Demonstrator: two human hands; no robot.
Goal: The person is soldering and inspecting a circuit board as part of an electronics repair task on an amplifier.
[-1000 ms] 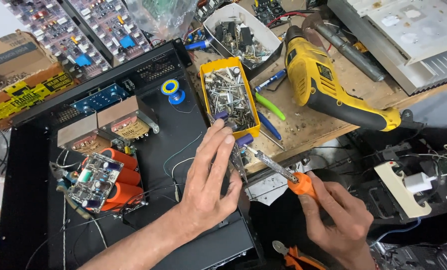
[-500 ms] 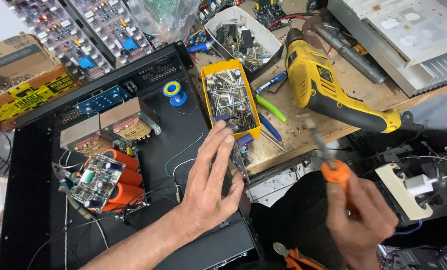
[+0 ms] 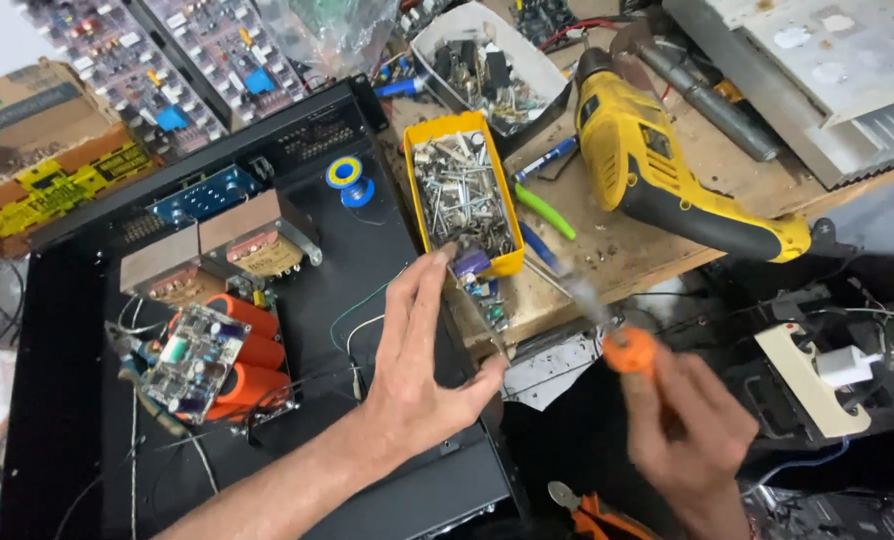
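My left hand [image 3: 419, 372] is spread flat with its fingers apart at the right edge of a black metal chassis [image 3: 62, 330], fingertips near a small green circuit board [image 3: 485, 295] beside a yellow tray [image 3: 414, 205] of metal parts. My right hand [image 3: 692, 430], blurred by motion, grips an orange-handled screwdriver [image 3: 629, 350] whose shaft points up and left toward the bench edge. Inside the chassis sit two transformers [image 3: 222, 245], orange capacitors [image 3: 252, 385] and a small board [image 3: 192, 360].
A yellow power drill [image 3: 667, 175] lies on the wooden bench [image 3: 607, 245]. A white tub [image 3: 547, 75] of components, a green-handled tool [image 3: 544, 211], a solder spool [image 3: 348, 177], circuit boards [image 3: 167, 60] and a grey metal heatsink [image 3: 817, 80] surround it. A white power strip [image 3: 817, 375] lies at the right.
My right hand pulled the screwdriver away from the chassis edge, raised it to the right, then swung it back down and left. The left hand stayed spread in place.
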